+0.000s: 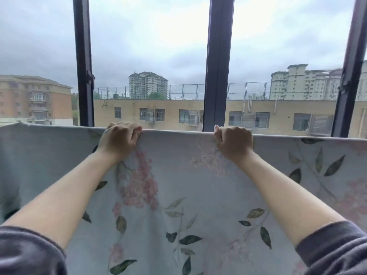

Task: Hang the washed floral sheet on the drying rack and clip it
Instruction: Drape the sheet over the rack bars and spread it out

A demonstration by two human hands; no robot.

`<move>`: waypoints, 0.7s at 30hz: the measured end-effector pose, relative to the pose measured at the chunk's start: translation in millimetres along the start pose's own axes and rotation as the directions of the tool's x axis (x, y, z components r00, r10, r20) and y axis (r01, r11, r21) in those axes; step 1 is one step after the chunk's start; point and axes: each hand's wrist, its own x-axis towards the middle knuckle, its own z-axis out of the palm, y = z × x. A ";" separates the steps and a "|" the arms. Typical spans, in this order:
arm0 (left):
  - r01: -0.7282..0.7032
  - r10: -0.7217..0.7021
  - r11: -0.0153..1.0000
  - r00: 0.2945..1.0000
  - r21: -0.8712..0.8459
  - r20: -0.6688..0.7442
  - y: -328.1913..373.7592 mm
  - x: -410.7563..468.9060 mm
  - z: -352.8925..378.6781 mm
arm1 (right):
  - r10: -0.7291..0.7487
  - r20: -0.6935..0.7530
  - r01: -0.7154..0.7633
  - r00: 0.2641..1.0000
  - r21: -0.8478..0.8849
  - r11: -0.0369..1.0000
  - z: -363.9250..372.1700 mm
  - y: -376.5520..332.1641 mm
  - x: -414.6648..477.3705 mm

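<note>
Head view: a pale grey-blue fabric sheet with pink blossom and green leaf print (178, 185) is hanging before the dark-framed window (217, 62), its top fold running left to right and the cloth dropping straight down. On that fold the left hand (119, 139) and right hand (234, 143) are curling their fingers over, each grip clamping the sheet. Whatever is carrying the fold is sitting hidden under the cloth. The sheet's sides and bottom are running out of frame.

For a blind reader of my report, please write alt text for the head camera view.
The left hand and the right hand each grip the straight top edge of a pale floral sheet before a dark-framed window. Buildings and grey sky lie beyond.
</note>
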 end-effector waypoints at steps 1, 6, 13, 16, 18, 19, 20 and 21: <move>-0.004 0.004 1.000 1.000 -0.001 0.000 -3.0 0.0 0.0 | 0.015 0.002 -0.015 1.000 0.001 1.000 -0.6 -2.3 0.4; -0.001 -0.001 0.999 0.999 -0.046 -0.042 -0.1 -0.8 5.3 | 0.010 0.032 -0.012 0.999 0.052 0.999 -4.2 -32.3 5.1; -0.036 0.032 0.998 0.996 -0.048 -0.082 7.4 -2.0 11.4 | -0.030 -0.031 0.032 0.999 0.063 0.997 9.2 -108.9 19.2; -0.022 0.017 0.999 0.993 -0.041 -0.119 -15.8 -4.9 7.2 | -0.007 -0.141 0.014 0.990 0.054 0.998 16.1 -108.2 16.8; 0.020 -0.024 0.999 0.992 -0.030 -0.124 -37.0 -6.7 3.1 | 0.007 -0.175 0.000 0.985 0.039 0.999 20.0 -105.2 17.5; 0.033 -0.036 0.999 0.992 -0.022 -0.125 -46.9 -7.6 1.7 | 0.007 -0.192 -0.002 0.981 0.027 1.000 21.2 -102.8 17.6; 0.041 -0.042 0.999 0.990 -0.009 -0.131 -56.7 -8.6 0.5 | 0.002 -0.216 0.002 0.976 0.018 1.000 22.0 -102.1 17.9; 0.050 -0.050 0.999 0.990 0.002 -0.136 -65.2 -9.6 -0.8 | -0.002 -0.235 0.006 0.972 0.017 1.000 22.7 -101.6 17.6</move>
